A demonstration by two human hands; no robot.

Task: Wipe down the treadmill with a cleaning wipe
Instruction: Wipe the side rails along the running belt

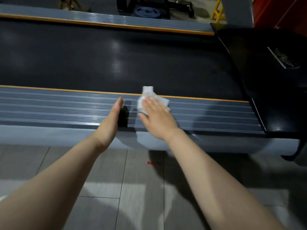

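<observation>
Head view — right hand point(156, 117) flat, fingers straight atop half-hidden wipe point(147, 92); left hand point(112, 118) edge-on, fingers straight.

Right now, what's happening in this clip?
A person is wiping a treadmill from the floor beside it. Their right hand presses a crumpled white cleaning wipe flat onto the near ribbed grey side rail, with part of the wipe lapping over the orange strip at the edge of the black running belt. The left hand is open, fingers straight, at the same rail and holds nothing.
</observation>
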